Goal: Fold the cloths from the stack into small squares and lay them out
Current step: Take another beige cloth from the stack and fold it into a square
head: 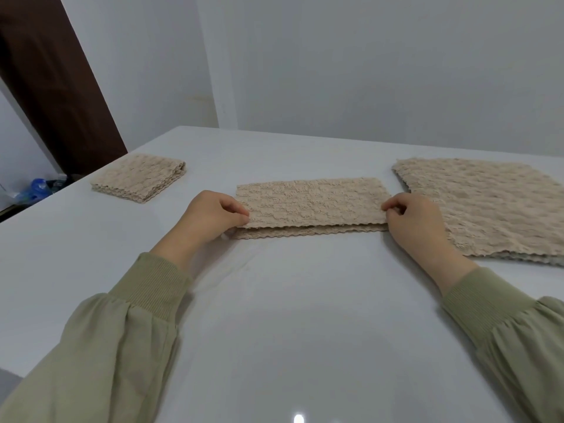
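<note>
One cloth is finished: a folded square [139, 177] lies at the far left of the table [274, 315], well apart from the rest; a second cloth [311, 203] lies in the middle, folded once into a long strip of two layers, the upper layer's near edge sitting a little short of the lower one's; the left hand [213, 215] pinches the strip's left end between thumb and curled fingers [236, 206], and the right hand [412, 221] pinches the right end the same way; I judge this cloth about halfway, needing at least one more fold, end to end, to make a small square, then a place near the finished one; the stack [476, 206] of unfolded cloths lies flat at the right, just beside the right hand, showing more than one layer at its near edge, though how many I cannot tell; so most of the task looks left to do.
</note>
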The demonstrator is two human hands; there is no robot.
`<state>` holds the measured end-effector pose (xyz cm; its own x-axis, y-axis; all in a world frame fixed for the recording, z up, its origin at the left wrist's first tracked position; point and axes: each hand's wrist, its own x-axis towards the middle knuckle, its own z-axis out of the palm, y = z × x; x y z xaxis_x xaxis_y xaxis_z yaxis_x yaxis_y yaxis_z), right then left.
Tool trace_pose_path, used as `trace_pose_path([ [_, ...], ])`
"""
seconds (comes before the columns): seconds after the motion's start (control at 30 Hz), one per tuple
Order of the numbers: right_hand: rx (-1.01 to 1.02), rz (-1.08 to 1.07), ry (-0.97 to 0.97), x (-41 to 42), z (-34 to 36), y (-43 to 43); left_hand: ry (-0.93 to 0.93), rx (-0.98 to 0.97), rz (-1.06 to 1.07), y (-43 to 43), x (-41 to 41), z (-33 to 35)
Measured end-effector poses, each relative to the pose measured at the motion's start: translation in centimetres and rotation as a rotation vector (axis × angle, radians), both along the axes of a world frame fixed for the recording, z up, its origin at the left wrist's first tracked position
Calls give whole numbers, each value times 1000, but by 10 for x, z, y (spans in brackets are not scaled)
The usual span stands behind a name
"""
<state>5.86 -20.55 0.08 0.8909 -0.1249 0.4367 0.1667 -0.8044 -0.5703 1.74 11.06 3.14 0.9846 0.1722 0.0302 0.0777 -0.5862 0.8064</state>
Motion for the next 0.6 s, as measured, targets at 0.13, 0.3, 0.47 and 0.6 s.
trace_pose_path([
  [0.13,12,-3,-56,-2,2,0,2,5,-23,0,-2,1],
  [0.3,-10,-5,-39,-3,3,0,21,19,-41,0,-3,2],
  [0.47,-113,11,53,-4,-1,1,45,136,-75,-2,-1,-1],
  [0.6,-134,-6,46,-4,1,2,23,155,-71,-3,-1,-1],
])
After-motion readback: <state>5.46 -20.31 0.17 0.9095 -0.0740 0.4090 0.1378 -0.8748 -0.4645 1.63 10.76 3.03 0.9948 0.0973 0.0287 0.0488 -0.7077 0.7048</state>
